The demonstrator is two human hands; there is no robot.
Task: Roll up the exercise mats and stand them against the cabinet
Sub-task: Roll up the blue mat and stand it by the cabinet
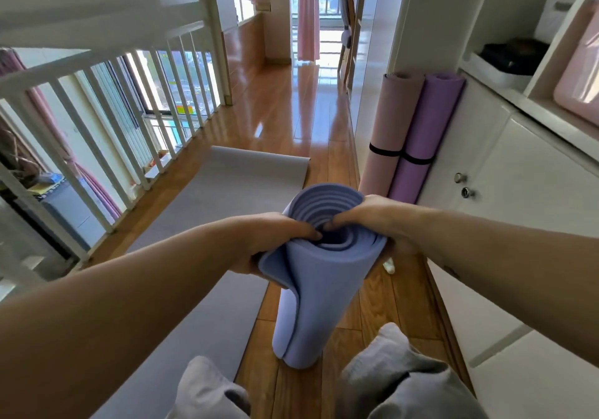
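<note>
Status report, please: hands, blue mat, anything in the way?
Left hand, right hand grip top of blue rolled mat, upright on floor. Pink roll, purple roll against cabinet. Grey mat lies flat at left, off the path.

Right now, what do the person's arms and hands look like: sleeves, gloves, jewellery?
Left forearm and right forearm are bare, no sleeve in view. The left hand and right hand are ungloved; no watch, ring or bracelet shows.

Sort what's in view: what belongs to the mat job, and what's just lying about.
Job: blue mat, rolled, gripped by left hand and right hand; grey mat, unrolled; pink mat and purple mat, strapped, standing against the cabinet.
Lying about: white tray; pink bin; chair; pink curtain; railing.
</note>
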